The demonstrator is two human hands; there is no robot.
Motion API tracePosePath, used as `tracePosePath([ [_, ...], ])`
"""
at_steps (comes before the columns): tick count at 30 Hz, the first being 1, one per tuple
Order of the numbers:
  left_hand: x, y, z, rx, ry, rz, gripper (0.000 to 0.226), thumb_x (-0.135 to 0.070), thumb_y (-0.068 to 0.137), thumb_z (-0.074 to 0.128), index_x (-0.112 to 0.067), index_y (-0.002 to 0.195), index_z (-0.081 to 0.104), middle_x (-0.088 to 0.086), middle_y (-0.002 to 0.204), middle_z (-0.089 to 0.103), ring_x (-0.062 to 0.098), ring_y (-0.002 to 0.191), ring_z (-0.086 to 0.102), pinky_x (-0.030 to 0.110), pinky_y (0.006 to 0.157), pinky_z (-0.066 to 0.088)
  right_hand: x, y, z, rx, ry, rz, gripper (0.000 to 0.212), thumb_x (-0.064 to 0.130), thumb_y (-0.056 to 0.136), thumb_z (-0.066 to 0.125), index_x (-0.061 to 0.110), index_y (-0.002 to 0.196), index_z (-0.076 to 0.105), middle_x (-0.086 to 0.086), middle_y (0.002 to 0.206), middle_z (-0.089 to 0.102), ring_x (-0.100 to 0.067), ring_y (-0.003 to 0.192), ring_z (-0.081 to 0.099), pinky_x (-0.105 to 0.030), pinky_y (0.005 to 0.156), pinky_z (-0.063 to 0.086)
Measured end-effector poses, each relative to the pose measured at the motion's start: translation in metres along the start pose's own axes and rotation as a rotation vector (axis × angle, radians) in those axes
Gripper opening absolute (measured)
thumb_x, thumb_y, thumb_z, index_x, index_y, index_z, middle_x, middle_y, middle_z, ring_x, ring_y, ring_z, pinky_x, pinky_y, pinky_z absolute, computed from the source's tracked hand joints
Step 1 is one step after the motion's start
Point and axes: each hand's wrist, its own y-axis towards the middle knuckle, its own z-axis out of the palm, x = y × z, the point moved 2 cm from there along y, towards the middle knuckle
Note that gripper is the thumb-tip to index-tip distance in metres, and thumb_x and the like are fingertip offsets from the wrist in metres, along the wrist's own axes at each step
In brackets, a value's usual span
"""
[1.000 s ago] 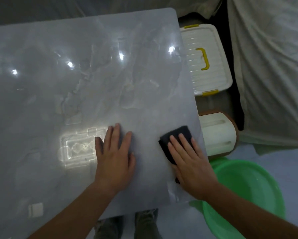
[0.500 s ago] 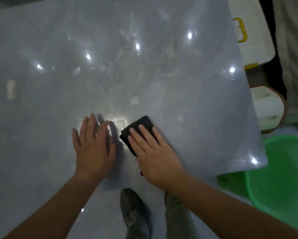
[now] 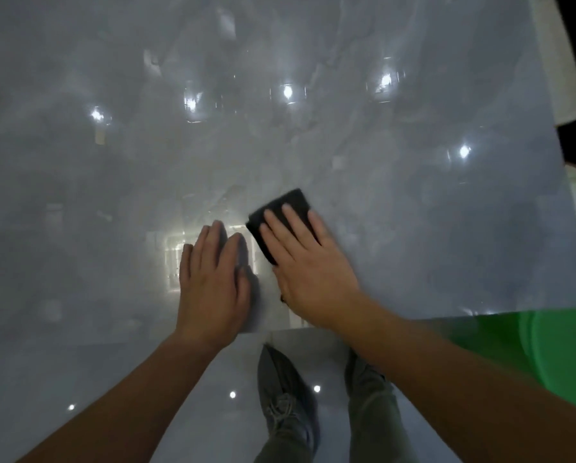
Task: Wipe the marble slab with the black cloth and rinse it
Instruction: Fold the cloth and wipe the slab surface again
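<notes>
Directly under right fingers (image 3: 293, 225) — black cloth (image 3: 292, 197), flat.

Finish of marble slab (image 3: 346, 145): grey veined stone, polished and glossy, mirroring point lights as sharp glints. The black cloth (image 3: 281, 207) is matt, soft-looking fabric, dull throughout. Noted green basin (image 3: 567, 362) as smooth, slightly glossy plastic; floor (image 3: 219, 422) glossy and reflective; shoe (image 3: 279, 406) matt grey fabric.

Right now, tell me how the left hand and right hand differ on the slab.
The left hand rests on the bare marble slab; the right hand presses the black cloth. The right hand reaches farther up the slab than the left hand. Both lie palm down, fingers straight, near the slab's near edge.
</notes>
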Motion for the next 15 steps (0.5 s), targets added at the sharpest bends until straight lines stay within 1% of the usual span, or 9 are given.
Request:
tracePosePath([
  [2,0.003,-0.006,-0.003,0.010,-0.014,0.011,0.047,-0.023,0.093,0.038,-0.013,0.138,0.048,0.017,0.155,0.034,0.035,0.148,0.026,0.059,0.116,0.024,-0.018,-0.034,0.001,0.039,0.014,-0.054,0.065,0.037,0.100,0.039,0.012,0.158,0.021,-0.009,0.166,0.021,-0.031,0.155,0.012,-0.053,0.125,0.011],
  [4,0.004,-0.011,-0.004,0.021,-0.021,0.019,0.045,-0.024,0.093,0.041,-0.014,0.137,0.048,0.017,0.156,0.033,0.035,0.149,0.025,0.059,0.117,0.023,-0.063,-0.055,0.002,0.036,-0.008,0.057,0.065,0.034,0.098,0.040,0.012,0.156,0.021,-0.011,0.163,0.028,-0.030,0.154,0.018,-0.050,0.125,0.012],
  [7,0.005,-0.017,0.000,0.041,-0.024,0.032,0.048,-0.029,0.096,0.039,-0.015,0.141,0.046,0.016,0.160,0.029,0.033,0.152,0.018,0.058,0.121,0.017,-0.124,-0.054,-0.007,-0.024,0.079,0.527,0.067,0.032,0.096,0.038,0.008,0.157,0.023,-0.015,0.165,0.024,-0.034,0.153,0.016,-0.051,0.125,0.008],
  [8,0.005,-0.019,0.001,0.049,-0.022,0.042,0.049,-0.031,0.096,0.037,-0.016,0.142,0.045,0.015,0.161,0.028,0.032,0.152,0.016,0.058,0.121,0.016,-0.121,-0.044,-0.010,-0.030,0.100,0.671,0.068,0.034,0.098,0.035,0.006,0.158,0.021,-0.015,0.166,0.019,-0.035,0.154,0.011,-0.053,0.125,0.007],
  [9,0.005,-0.020,0.002,0.058,-0.019,0.051,0.050,-0.033,0.097,0.034,-0.016,0.143,0.044,0.015,0.161,0.027,0.031,0.153,0.015,0.057,0.122,0.015,-0.104,-0.033,-0.011,-0.039,0.106,0.732,0.070,0.036,0.098,0.036,0.004,0.158,0.019,-0.016,0.167,0.016,-0.037,0.154,0.009,-0.056,0.125,0.008],
  [10,0.004,-0.022,0.002,0.063,-0.017,0.056,0.051,-0.034,0.097,0.032,-0.017,0.144,0.044,0.014,0.162,0.026,0.031,0.153,0.015,0.057,0.122,0.015,-0.079,-0.023,-0.010,-0.049,0.104,0.696,0.075,0.036,0.095,0.045,0.002,0.157,0.020,-0.018,0.166,0.017,-0.040,0.153,0.011,-0.058,0.124,0.010],
  [12,0.003,-0.023,0.002,0.054,-0.017,0.059,0.053,-0.033,0.096,0.030,-0.016,0.144,0.044,0.015,0.161,0.028,0.032,0.152,0.018,0.057,0.121,0.016,-0.010,-0.015,-0.003,-0.040,0.083,0.389,0.084,0.035,0.088,0.062,0.003,0.156,0.025,-0.019,0.164,0.023,-0.043,0.152,0.017,-0.060,0.122,0.014],
  [13,0.002,-0.024,0.002,0.047,-0.019,0.060,0.054,-0.031,0.095,0.030,-0.015,0.144,0.044,0.016,0.160,0.030,0.032,0.151,0.019,0.058,0.121,0.017,0.022,-0.020,0.001,-0.014,0.067,0.228,0.081,0.035,0.090,0.059,0.005,0.157,0.024,-0.017,0.165,0.022,-0.040,0.153,0.015,-0.059,0.123,0.012],
  [15,0.002,-0.025,0.001,0.036,-0.008,0.071,0.055,-0.029,0.094,0.030,-0.012,0.145,0.042,0.018,0.159,0.032,0.034,0.151,0.022,0.058,0.120,0.019,0.049,-0.034,0.008,-0.002,0.081,0.092,0.067,0.035,0.100,0.042,0.010,0.159,0.022,-0.010,0.167,0.017,-0.033,0.155,0.008,-0.054,0.125,0.007],
])
